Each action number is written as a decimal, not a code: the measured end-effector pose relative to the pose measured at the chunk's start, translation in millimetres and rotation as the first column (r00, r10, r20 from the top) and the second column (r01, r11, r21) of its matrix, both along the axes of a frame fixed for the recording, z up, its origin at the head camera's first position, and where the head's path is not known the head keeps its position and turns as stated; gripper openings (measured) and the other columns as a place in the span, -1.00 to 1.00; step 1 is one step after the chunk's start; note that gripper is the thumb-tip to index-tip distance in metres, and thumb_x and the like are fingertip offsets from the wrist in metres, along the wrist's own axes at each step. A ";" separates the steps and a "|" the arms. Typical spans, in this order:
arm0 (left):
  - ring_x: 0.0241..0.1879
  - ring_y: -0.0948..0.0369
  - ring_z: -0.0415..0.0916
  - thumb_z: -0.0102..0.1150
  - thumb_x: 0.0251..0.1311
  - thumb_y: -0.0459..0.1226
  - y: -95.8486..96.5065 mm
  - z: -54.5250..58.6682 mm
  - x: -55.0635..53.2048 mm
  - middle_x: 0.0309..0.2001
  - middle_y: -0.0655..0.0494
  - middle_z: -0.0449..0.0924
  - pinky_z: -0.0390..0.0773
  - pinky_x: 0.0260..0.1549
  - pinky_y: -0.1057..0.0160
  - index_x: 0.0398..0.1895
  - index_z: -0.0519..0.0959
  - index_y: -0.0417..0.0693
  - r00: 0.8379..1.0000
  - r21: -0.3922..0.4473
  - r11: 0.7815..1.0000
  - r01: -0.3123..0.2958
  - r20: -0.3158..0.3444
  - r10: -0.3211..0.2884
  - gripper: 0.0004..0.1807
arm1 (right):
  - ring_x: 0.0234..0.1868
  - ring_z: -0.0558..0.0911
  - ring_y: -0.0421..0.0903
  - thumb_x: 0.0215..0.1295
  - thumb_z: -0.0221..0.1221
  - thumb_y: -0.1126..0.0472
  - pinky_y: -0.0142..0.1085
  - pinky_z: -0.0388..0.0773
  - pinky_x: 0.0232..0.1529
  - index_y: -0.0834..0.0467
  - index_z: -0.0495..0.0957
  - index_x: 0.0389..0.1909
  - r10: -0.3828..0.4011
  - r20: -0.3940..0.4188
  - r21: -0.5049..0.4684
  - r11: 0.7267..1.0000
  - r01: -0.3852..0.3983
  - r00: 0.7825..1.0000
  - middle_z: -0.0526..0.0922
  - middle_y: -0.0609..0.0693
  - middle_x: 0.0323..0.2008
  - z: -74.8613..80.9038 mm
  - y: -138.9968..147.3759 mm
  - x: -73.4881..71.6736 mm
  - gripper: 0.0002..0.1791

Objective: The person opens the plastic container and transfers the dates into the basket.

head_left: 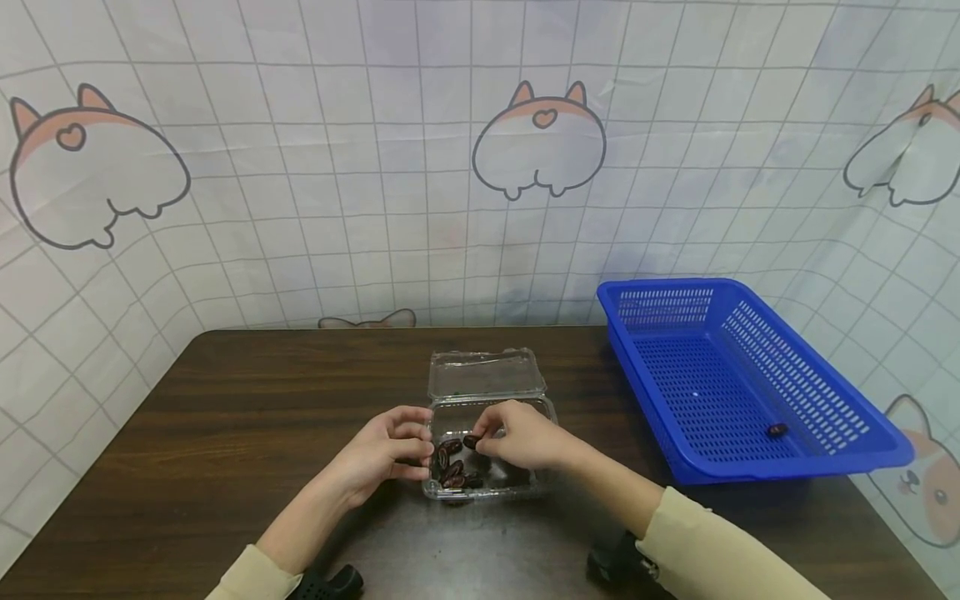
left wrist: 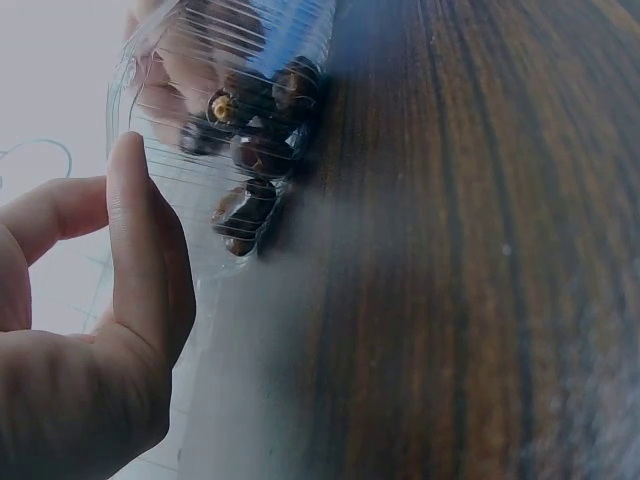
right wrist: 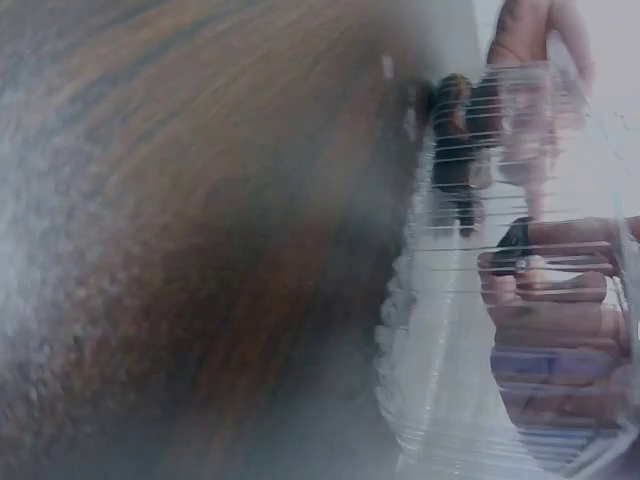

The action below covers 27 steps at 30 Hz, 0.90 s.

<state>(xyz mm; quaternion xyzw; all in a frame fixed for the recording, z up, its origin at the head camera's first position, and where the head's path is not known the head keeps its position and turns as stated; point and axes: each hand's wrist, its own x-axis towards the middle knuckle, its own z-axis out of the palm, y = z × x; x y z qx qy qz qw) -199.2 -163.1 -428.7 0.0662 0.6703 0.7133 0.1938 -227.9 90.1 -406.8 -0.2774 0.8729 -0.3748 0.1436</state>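
Note:
A clear plastic clamshell box (head_left: 487,396) lies with its lid folded back on the table. Several dark brown dates (head_left: 452,471) are bunched along its left side; in the left wrist view dates (left wrist: 245,215) show through the ribbed wall. My left hand (head_left: 386,454) rests its fingertips against the box's left side from outside, fingers loosely bent. Reaching in over the right side, my right hand (head_left: 517,433) pinches one date (head_left: 471,442) between thumb and fingers. Through the wall, the right wrist view shows that pinched date (right wrist: 513,245).
To the right stands a blue perforated basket (head_left: 652,400), its near end holding a single date (head_left: 777,430). The dark wooden table (head_left: 262,400) meets a wall cloth (head_left: 450,233) with a grid and cartoon animals at the back.

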 end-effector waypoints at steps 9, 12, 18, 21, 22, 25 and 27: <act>-0.25 0.11 0.56 0.17 0.34 -0.48 -0.6 -1.3 -0.5 -0.15 -0.06 0.52 0.75 -0.25 0.15 0.40 0.21 -0.43 1.000 -0.002 1.000 0.003 0.001 -0.003 -0.39 | -0.23 0.61 -0.13 0.45 0.23 0.28 -0.20 0.59 -0.19 0.23 0.67 -0.05 0.022 0.104 -0.102 0.995 -0.012 0.994 0.65 -0.07 -0.26 8.3 10.5 -0.3 -0.84; -0.26 0.11 0.57 0.18 0.33 -0.48 -1.1 -1.8 -0.6 -0.16 -0.06 0.52 0.75 -0.25 0.15 0.40 0.21 -0.44 1.000 -0.003 1.000 0.005 -0.001 -0.005 -0.38 | -0.20 0.63 -0.13 0.46 0.22 0.28 -0.20 0.60 -0.15 0.23 0.67 -0.04 0.032 0.118 -0.123 0.992 -0.017 0.992 0.67 -0.07 -0.24 10.7 14.7 0.5 -0.84; -0.26 0.11 0.57 0.17 0.34 -0.48 -1.0 -1.3 -0.3 -0.16 -0.05 0.52 0.75 -0.24 0.15 0.40 0.21 -0.44 1.000 -0.004 1.000 0.011 -0.003 -0.011 -0.39 | -0.17 0.63 -0.10 0.46 0.24 0.26 -0.18 0.59 -0.13 0.23 0.67 -0.03 0.026 0.118 -0.153 0.988 -0.008 0.993 0.68 -0.03 -0.23 17.3 26.2 1.5 -0.83; -0.26 0.11 0.57 0.18 0.33 -0.48 -1.1 -1.1 0.0 -0.15 -0.04 0.52 0.75 -0.24 0.15 0.40 0.20 -0.44 1.000 0.000 1.000 0.017 -0.002 -0.017 -0.38 | -0.18 0.63 -0.10 0.45 0.25 0.25 -0.18 0.58 -0.16 0.22 0.67 -0.03 0.017 0.101 -0.149 0.989 -0.002 0.995 0.68 -0.03 -0.23 22.0 31.7 3.2 -0.82; -0.26 0.12 0.57 0.18 0.33 -0.47 -1.2 -1.0 0.1 -0.15 -0.05 0.51 0.75 -0.24 0.16 0.40 0.20 -0.44 1.000 0.003 1.000 0.017 -0.002 -0.017 -0.37 | -0.18 0.63 -0.10 0.45 0.26 0.25 -0.18 0.57 -0.16 0.22 0.67 -0.03 0.015 0.093 -0.151 0.989 -0.001 0.996 0.68 -0.03 -0.23 23.6 33.5 3.8 -0.82; -0.25 0.12 0.57 0.19 0.33 -0.47 -1.2 -1.5 -0.5 -0.13 -0.08 0.51 0.75 -0.24 0.16 0.40 0.20 -0.45 1.000 0.005 1.000 0.019 -0.002 -0.019 -0.37 | -0.17 0.64 -0.10 0.44 0.26 0.25 -0.17 0.59 -0.14 0.20 0.67 -0.03 0.008 0.076 -0.152 0.988 0.003 0.997 0.68 -0.05 -0.22 27.4 39.0 5.5 -0.83; -0.25 0.12 0.57 0.18 0.33 -0.47 -1.1 -1.6 -0.8 -0.12 -0.10 0.51 0.75 -0.24 0.16 0.40 0.20 -0.44 1.000 0.003 1.000 0.018 -0.003 -0.018 -0.37 | -0.17 0.65 -0.10 0.44 0.26 0.25 -0.17 0.59 -0.14 0.19 0.68 -0.04 0.002 0.065 -0.152 0.988 0.008 0.998 0.69 -0.06 -0.22 29.8 42.8 6.6 -0.84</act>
